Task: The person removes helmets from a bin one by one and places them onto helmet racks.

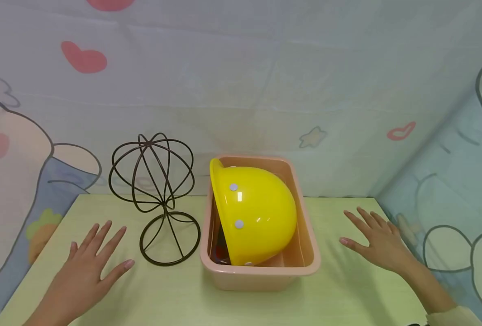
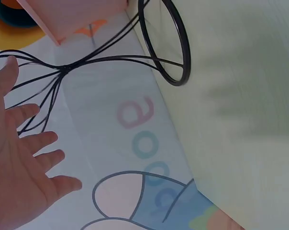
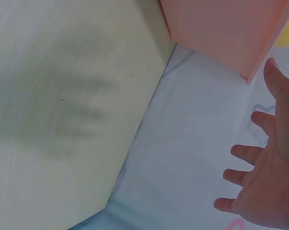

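A yellow hard hat (image 1: 261, 213) lies on its side in a pink plastic bin (image 1: 261, 278) at the middle of the table. Left of the bin stands a dark wire stand (image 1: 165, 203), with a round cage of bent wires on a ring base. My left hand (image 1: 82, 271) is held over the table's left side, fingers spread, nearest to the wire stand and holding nothing. On the right, my right hand (image 1: 381, 242) hovers with spread fingers, apart from the bin, its palm bare in the right wrist view. Something dark under the hat is mostly hidden.
The pale wooden table (image 1: 143, 294) meets a printed cloth backdrop (image 1: 241, 81) right behind the bin and stand. More printed cloth (image 1: 460, 181) hangs along the right side. Hand shadows fall on the tabletop.
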`<state>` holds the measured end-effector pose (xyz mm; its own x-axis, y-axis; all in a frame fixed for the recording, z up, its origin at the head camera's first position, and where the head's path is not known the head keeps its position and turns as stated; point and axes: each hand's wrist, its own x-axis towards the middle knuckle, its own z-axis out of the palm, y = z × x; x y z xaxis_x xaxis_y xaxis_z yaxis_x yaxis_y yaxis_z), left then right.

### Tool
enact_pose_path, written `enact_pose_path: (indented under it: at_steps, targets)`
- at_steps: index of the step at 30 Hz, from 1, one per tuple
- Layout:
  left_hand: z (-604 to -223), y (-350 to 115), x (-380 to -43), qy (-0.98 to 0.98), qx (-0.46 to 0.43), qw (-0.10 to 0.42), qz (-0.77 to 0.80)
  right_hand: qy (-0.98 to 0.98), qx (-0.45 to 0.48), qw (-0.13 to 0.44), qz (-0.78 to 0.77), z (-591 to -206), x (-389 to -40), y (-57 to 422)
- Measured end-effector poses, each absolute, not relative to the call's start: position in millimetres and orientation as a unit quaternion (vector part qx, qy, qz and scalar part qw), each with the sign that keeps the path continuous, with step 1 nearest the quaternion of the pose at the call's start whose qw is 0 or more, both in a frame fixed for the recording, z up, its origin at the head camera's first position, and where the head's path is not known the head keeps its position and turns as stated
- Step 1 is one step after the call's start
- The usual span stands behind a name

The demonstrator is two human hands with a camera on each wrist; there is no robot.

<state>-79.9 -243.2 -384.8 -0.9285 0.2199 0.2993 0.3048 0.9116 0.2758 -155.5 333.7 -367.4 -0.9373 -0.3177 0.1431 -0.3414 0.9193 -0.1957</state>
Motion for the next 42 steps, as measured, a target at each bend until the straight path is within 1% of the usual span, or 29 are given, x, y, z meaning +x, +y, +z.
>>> enact_pose_path:
  at_steps: [4, 9, 11, 14, 17, 20, 24, 31, 37, 42]
  targets:
    - [-382.1, -234.4, -77.8, -0.965, -0.138, 0.125, -0.184, -0.968, 0.193, 0.055, 0.150, -365.2, -153.0, 326.0]
    - [-375.0, -220.6, -76.7, -0.966, -0.133, 0.111, -0.190, -0.944, 0.234, 0.023, 0.230, -363.0, -150.1, 314.2]
    - [-372.6, -214.8, -76.0, -0.964, -0.138, 0.121, -0.191, -0.936, 0.243, 0.003, 0.254, -361.0, -148.1, 309.3]
    - [-370.2, -206.2, -75.0, -0.954, -0.156, 0.152, -0.208, -0.928, 0.246, -0.024, 0.278, -356.9, -144.1, 301.5]
    - [-368.2, -198.3, -74.5, -0.942, -0.174, 0.178, -0.223, -0.925, 0.245, -0.038, 0.286, -353.0, -140.1, 294.1]
    - [-366.1, -191.3, -74.9, -0.934, -0.189, 0.196, -0.232, -0.920, 0.261, -0.039, 0.289, -350.8, -137.3, 288.3]
    - [-364.4, -183.6, -75.0, -0.929, -0.192, 0.203, -0.244, -0.905, 0.302, -0.030, 0.297, -348.7, -135.7, 282.9]
    - [-363.8, -170.6, -75.4, -0.924, -0.194, 0.187, -0.272, -0.881, 0.354, -0.038, 0.311, -345.7, -135.3, 274.9]
    - [-361.7, -156.6, -76.9, -0.930, -0.182, 0.143, -0.286, -0.881, 0.355, -0.045, 0.310, -346.1, -134.1, 271.5]
    - [-357.1, -146.1, -79.9, -0.915, -0.184, 0.106, -0.343, -0.884, 0.351, -0.043, 0.306, -346.3, -134.0, 269.5]
